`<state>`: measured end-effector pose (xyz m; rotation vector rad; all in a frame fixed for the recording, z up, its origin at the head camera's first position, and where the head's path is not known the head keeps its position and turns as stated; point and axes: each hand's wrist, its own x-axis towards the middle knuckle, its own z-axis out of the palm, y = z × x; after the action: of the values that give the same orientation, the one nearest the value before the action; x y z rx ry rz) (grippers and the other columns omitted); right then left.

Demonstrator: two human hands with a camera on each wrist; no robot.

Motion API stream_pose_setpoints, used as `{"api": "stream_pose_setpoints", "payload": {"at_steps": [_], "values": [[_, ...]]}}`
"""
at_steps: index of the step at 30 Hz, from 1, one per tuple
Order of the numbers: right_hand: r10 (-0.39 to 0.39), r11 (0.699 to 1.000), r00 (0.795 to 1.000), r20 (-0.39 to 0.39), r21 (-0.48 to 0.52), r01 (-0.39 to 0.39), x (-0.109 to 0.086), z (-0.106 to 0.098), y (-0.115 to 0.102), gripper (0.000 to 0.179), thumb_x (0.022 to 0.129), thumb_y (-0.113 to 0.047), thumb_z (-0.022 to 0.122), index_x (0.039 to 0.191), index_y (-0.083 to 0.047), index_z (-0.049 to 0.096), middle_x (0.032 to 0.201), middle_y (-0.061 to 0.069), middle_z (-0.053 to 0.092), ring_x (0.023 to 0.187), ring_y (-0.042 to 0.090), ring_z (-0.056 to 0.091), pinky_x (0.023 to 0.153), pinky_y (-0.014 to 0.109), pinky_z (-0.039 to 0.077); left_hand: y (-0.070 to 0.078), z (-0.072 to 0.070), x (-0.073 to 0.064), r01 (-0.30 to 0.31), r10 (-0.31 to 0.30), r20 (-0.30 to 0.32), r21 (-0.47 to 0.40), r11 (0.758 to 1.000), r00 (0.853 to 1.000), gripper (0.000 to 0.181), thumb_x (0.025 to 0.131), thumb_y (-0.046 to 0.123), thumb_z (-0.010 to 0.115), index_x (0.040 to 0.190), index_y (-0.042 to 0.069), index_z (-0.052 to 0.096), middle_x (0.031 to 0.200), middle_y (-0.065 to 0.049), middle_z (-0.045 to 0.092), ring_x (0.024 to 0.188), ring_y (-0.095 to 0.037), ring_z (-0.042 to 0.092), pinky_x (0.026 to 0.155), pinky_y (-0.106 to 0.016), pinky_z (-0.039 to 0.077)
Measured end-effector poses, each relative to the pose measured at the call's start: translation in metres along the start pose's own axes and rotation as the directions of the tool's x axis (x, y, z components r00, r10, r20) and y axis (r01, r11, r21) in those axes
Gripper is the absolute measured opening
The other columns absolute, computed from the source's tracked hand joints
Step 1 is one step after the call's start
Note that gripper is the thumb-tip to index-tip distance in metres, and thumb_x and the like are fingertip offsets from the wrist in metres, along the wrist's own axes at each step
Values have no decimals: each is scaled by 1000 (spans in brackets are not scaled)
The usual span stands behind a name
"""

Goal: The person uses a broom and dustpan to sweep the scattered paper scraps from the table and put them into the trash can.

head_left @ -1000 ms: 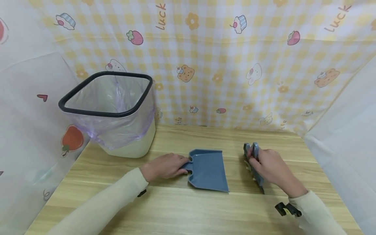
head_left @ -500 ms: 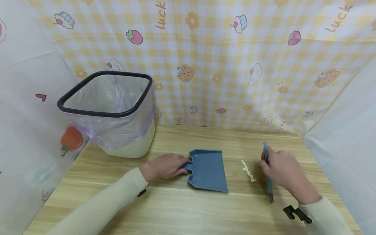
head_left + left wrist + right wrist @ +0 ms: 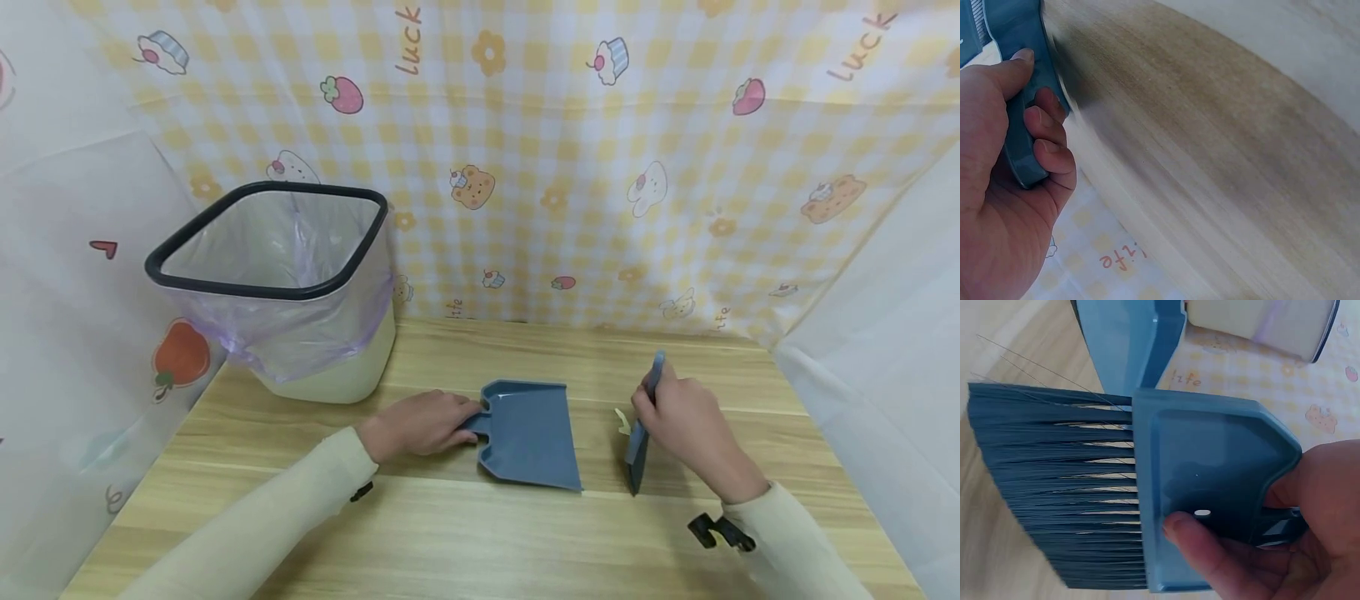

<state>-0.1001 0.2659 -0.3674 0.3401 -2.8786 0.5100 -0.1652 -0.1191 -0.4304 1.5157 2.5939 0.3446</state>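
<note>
A blue dustpan (image 3: pixel 531 435) lies flat on the table, its wide mouth facing right. Its handle is gripped by my left hand (image 3: pixel 423 423); in the left wrist view the fingers (image 3: pixel 1047 128) curl round that handle. To the right, my right hand (image 3: pixel 693 429) holds a small blue hand brush (image 3: pixel 1210 462) on edge, bristles (image 3: pixel 1054 481) down toward the table. Pale yellow scraps (image 3: pixel 623 422) lie just left of the brush, partly hidden behind it. A gap of bare wood separates them from the dustpan's mouth.
A cream bin (image 3: pixel 352 367) with a black rim and a clear purple-tinted liner stands at the back left of the wooden table (image 3: pixel 480 533). A yellow checked cloth (image 3: pixel 525 167) hangs behind the table, and white sheets hang at both sides.
The right hand lifted the brush off to the right, uncovering the scraps, then brought it back left beside them. The left hand and dustpan stayed in place.
</note>
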Motion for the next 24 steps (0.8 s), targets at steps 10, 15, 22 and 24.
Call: {"api": "stream_pose_setpoints", "payload": {"at_steps": [10,15,22,24], "values": [[-74,997,995,64,-1,75,15,-13,4,10,109,-10,57,101,-6,61,58,-4,45,48,14,42,50,34,37,1,1,-1,6,-6,3,-2,1000,1000,32,114,27,65,130,-1,67,104,-4,71,81,-9,55,75,-29,51],[-161,986,982,98,-23,164,17,-16,9,6,107,-12,64,105,-11,70,56,-8,45,48,11,42,51,34,39,2,-1,-2,10,-10,9,-2,1000,1000,31,114,27,65,128,0,67,98,-1,66,78,-8,53,73,-27,49],[-307,952,929,208,54,303,15,-17,9,15,104,-12,72,101,-26,67,74,-10,64,59,5,49,59,35,47,1,-1,-1,6,-6,6,-24,1000,1000,31,114,27,65,128,-1,67,96,0,65,78,-8,52,72,-27,48],[-335,942,913,233,75,326,14,-21,7,17,105,-11,71,101,-27,67,77,-13,64,61,2,50,61,34,47,1,-2,-1,5,-4,5,-25,1000,1000,29,114,26,65,126,0,67,93,2,62,77,-8,51,71,-27,48]]}}
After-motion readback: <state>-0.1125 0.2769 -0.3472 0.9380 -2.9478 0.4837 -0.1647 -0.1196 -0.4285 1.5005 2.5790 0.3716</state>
